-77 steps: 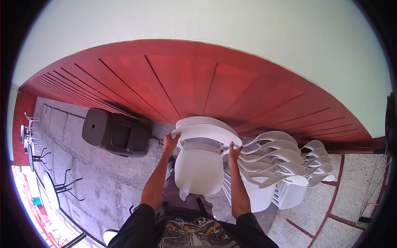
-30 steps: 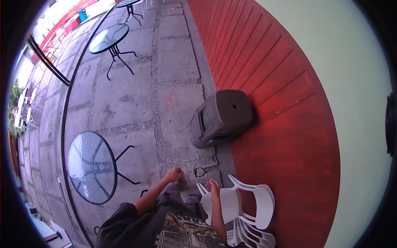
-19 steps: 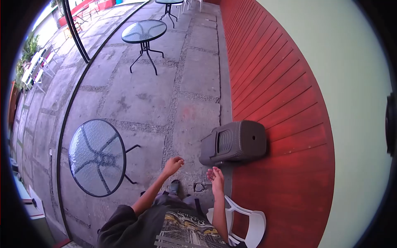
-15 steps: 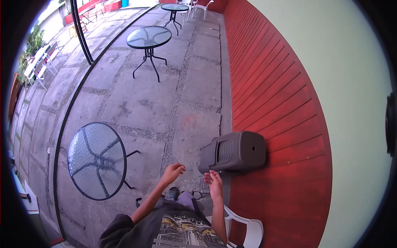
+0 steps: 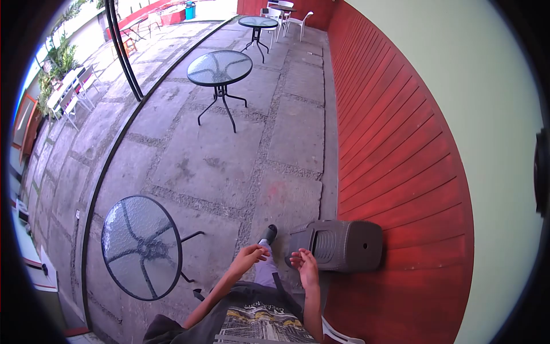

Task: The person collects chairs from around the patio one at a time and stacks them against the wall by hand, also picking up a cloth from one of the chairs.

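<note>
My left hand (image 5: 251,257) is raised in front of my body, its fingers loosely bent and apart, with nothing visible in it. To its right, my right hand (image 5: 305,266) is held up with fingers slightly curled and spread, also holding nothing that I can see. Nearest to my right hand is a dark brown box-like bin (image 5: 362,246) with a ribbed panel and a small round hole; the hand overlaps it in view, and I cannot tell any contact. A round glass table (image 5: 143,246) stands to the left of my left hand.
A red panelled wall (image 5: 401,189) runs along the right. Ahead on the paved floor (image 5: 212,149) stand another glass table (image 5: 219,67) and a farther one (image 5: 258,22), with white chairs (image 5: 306,24) behind. Part of a white chair (image 5: 339,333) shows at bottom right.
One foot has stepped forward. The tables and the brown bin sit lower in view, and the white chair beside me has mostly slipped out of the bottom edge. Both hands stay raised.
</note>
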A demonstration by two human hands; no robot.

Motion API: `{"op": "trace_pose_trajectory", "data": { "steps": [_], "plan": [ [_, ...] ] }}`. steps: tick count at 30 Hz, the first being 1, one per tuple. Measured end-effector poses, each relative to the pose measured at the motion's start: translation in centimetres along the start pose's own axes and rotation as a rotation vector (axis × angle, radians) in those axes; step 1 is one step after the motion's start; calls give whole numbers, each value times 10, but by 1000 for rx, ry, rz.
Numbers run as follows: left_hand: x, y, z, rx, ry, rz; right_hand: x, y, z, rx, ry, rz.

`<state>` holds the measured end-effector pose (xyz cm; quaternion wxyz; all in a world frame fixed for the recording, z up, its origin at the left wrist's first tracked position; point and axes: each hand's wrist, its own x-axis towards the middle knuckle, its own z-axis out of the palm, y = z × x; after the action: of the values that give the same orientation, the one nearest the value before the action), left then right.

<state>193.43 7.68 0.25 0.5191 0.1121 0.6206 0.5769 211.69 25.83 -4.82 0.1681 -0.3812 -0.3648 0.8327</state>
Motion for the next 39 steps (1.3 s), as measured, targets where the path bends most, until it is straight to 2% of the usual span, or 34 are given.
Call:
{"op": "trace_pose_trajectory", "data": {
  "steps": [3,6,8,12,17,20,23,27,30,32,35,39],
  "plan": [
    [66,40,5,0,-30,42,68,-29,-1,-54,74,48],
    [132,99,9,144,-57,98,140,-80,6,-72,75,17],
    [181,127,8,240,-77,171,185,-120,13,-78,57,-49],
    [227,229,7,350,-9,248,266,-212,47,-126,53,-146],
    [287,261,-18,221,155,235,334,-275,81,-97,-2,-204],
    [323,254,-30,140,197,193,373,-284,97,-75,14,-211],
    [380,242,-40,82,184,183,418,-286,111,-70,-17,-127],
    [465,289,-47,107,154,148,493,-303,140,-139,-79,-26],
    [540,348,-60,132,131,147,556,-337,160,-160,-54,-2],
    [585,391,-70,142,107,134,598,-372,171,-135,-7,-66],
    [651,450,-96,47,148,277,669,-432,188,-140,36,-185],
    [712,529,-135,88,247,330,733,-503,202,-104,113,-325]
  ]
}}
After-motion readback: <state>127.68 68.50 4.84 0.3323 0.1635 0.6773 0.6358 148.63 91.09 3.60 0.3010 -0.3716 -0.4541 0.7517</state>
